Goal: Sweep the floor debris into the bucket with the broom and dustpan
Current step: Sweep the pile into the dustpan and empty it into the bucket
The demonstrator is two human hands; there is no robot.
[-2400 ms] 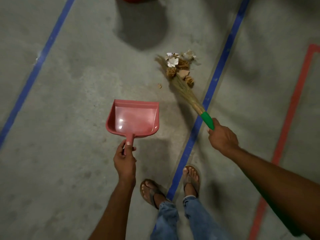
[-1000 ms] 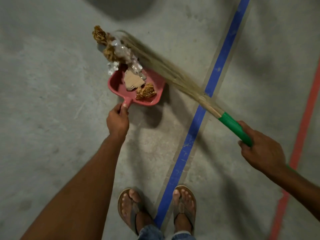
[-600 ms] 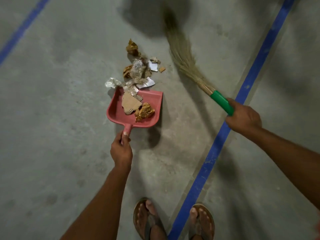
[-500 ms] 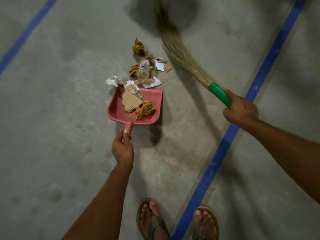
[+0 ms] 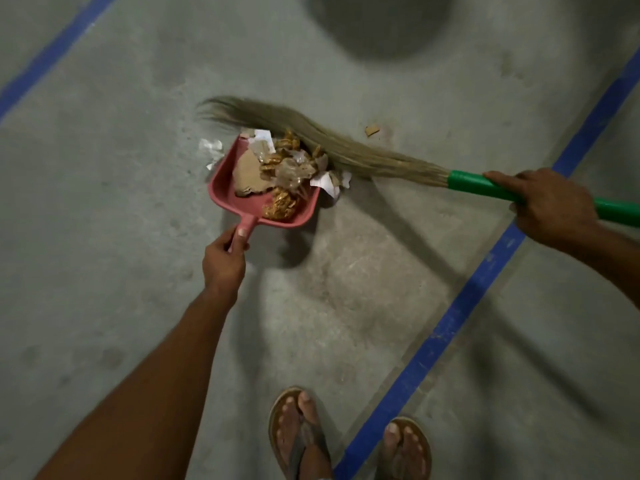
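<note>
Gripped by the left hand (image 5: 223,261) is the short handle (image 5: 247,225) of the pink dustpan (image 5: 242,206): the fingers are curled round it and the thumb is laid along its top. In the head view, the pan is seen resting on the concrete floor (image 5: 104,237) ahead of the person, its mouth turned away and a little to the right. The green handle (image 5: 485,185) of the broom (image 5: 346,150) is clasped by the right hand (image 5: 550,206), fingers wrapped over it, well off to the right of the pan.

Most of the debris (image 5: 280,174) is heaped inside the pan: cardboard, crumpled brown bits, a clear wrapper. The broom's long axis is laid from the right hand leftward and slightly away, so that the bristles are pressed across the pan's mouth, their tips bent beyond its left corner. Three pieces are left outside: a white scrap (image 5: 211,150) just beside the left wall, a white paper (image 5: 329,181) at the right corner of the mouth, and a small brown chip (image 5: 372,129) on the far side of the bristles, apart from the pan.

It is judged that the next stroke must be started from beyond that chip and drawn toward the pan, with the pan braced by the left hand. The bucket is not seen; only a round dark shadow (image 5: 377,26) is shown at the top edge.
</note>
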